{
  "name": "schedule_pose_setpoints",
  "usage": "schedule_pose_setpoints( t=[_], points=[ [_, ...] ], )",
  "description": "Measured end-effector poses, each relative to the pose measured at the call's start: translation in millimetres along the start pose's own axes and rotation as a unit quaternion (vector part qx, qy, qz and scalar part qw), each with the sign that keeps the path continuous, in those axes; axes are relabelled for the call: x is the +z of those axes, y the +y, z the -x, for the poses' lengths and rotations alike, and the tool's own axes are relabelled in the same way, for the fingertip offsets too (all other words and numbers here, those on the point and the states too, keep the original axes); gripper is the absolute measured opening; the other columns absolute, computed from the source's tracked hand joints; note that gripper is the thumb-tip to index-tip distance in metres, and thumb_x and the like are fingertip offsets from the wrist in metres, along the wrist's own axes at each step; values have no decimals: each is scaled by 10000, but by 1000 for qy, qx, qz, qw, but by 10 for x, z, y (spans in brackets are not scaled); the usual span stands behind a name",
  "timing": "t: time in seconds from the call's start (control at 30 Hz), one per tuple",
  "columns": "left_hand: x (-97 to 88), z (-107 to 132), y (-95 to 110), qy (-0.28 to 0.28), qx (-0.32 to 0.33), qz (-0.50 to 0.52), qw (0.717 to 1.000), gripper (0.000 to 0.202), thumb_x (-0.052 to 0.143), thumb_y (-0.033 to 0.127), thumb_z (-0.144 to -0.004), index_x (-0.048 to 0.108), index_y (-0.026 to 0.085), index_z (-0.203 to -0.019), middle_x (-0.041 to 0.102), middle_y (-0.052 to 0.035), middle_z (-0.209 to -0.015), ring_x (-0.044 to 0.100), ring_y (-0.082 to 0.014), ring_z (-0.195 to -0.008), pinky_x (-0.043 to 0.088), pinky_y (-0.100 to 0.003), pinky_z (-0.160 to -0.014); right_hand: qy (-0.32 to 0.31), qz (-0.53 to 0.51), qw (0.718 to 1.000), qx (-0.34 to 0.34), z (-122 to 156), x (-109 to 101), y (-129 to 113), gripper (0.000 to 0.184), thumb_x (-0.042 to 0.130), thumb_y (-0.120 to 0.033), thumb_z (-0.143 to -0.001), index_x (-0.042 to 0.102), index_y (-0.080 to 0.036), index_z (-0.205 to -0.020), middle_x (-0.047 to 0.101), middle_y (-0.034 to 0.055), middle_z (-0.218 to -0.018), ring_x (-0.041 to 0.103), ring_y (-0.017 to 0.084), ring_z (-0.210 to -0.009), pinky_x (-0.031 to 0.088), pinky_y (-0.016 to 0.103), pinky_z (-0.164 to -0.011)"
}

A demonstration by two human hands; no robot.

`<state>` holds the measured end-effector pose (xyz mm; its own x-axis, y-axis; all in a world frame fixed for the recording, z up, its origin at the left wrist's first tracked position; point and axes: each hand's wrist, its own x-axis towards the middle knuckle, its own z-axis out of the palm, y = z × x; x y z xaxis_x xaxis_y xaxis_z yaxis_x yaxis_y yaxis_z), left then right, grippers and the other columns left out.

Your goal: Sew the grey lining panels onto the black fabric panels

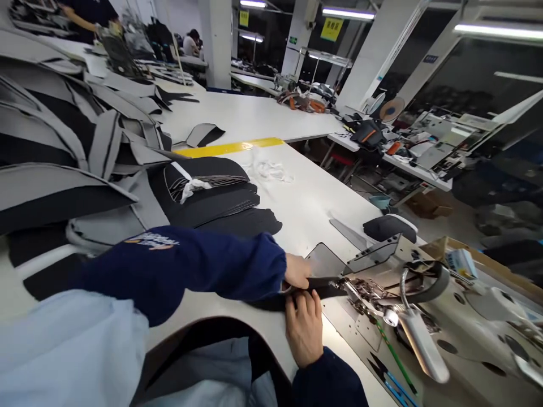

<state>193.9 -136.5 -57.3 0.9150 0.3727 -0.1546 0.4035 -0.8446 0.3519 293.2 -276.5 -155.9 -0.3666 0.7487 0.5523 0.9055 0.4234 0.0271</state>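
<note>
A narrow black fabric piece (326, 287) runs into the needle area of a sewing machine (360, 297). My left hand (298, 272) reaches across and is closed on this fabric, its fingertips partly hidden. Just below it, my right hand (304, 329) has its fingers bent over the same fabric, close to the left hand; its thumb does not show. More of the dark fabric hangs below the left sleeve. Near the machine bed lie a green pencil-like stick (396, 356) and blue-handled thread snips (392, 381).
Stacked black fabric pieces (220, 217), one bundle tied with a white strip (193, 183), lie beyond my left arm. Grey and black panels (55, 186) pile up at left. White scraps (267, 169) lie near yellow tape (229, 148). A lamp (424, 345) overhangs the machine. Other people work behind.
</note>
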Motion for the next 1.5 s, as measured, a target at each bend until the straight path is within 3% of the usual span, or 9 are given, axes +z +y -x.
schedule_pose_setpoints(
  t=[0.1,0.3,0.6,0.73,0.87,0.93,1.03,1.23,1.5],
  points=[
    [-266,466,-312,-36,-82,-1,996,359,535,407,-881,678,201,-624,678,0,-616,604,-103,-537,478,-174,-544,-17,-69,997,-30,-70,-33,-177,301,357,-34,-890,614,-174,-961,562,99,-971,534,228,-1001,534,417,-897],
    [-615,1396,-1257,115,-345,-153,919,359,469,401,-965,598,72,-1027,628,-137,-1094,598,-198,-935,492,-281,-786,-11,-108,994,-6,33,7,-143,339,322,-6,-878,617,-159,-945,576,144,-1135,535,242,-1163,575,358,-861],
    [-410,1742,-1754,141,-365,-208,896,301,574,351,-923,606,55,-885,639,-65,-902,510,-92,-663,426,-170,-644,-4,-74,996,-41,175,65,-98,358,369,21,-857,640,-121,-1043,629,186,-1230,530,285,-1255,546,460,-955],
    [-650,1641,-1609,151,-330,-186,913,218,475,176,-916,621,34,-993,645,-7,-774,479,-58,-620,377,-134,-639,-14,-58,997,-43,184,7,-69,346,379,0,-882,652,-110,-1064,635,196,-1235,546,277,-1240,531,459,-969],
    [-845,1278,-1023,240,-230,34,943,538,379,264,-898,382,67,-1398,570,61,-742,454,-6,-608,360,-114,-667,-51,-22,998,-28,148,-51,-100,402,370,-32,-912,610,-129,-1220,626,171,-1260,564,264,-1215,519,448,-983],
    [-763,1047,-620,244,-172,212,931,607,400,328,-849,400,105,-1414,539,53,-744,435,-13,-575,361,-107,-596,-73,-17,997,-14,123,-49,-121,398,387,-72,-930,581,-130,-1272,612,180,-1276,562,271,-1212,511,458,-989],
    [-369,736,-127,122,-136,311,933,569,417,315,-791,549,131,-1314,532,42,-689,416,-51,-501,378,-139,-485,-78,-19,997,0,114,-18,-149,344,423,-113,-932,619,-111,-1214,634,187,-1219,572,282,-1181,507,478,-989],
    [419,326,51,43,5,-67,997,392,422,137,-771,650,159,-1090,649,-48,-803,609,-185,-738,512,-273,-655,-76,-24,997,7,139,-11,-198,269,443,-71,-888,701,-88,-964,681,157,-906,630,274,-941,452,558,-1028],
    [538,23,-145,120,181,-155,964,316,329,106,-891,621,112,-1013,563,-134,-1313,471,-222,-1266,381,-387,-1102,-81,-37,996,28,109,7,-223,262,454,-42,-876,701,-48,-965,683,179,-884,635,269,-912,396,589,-1066]
  ],
)
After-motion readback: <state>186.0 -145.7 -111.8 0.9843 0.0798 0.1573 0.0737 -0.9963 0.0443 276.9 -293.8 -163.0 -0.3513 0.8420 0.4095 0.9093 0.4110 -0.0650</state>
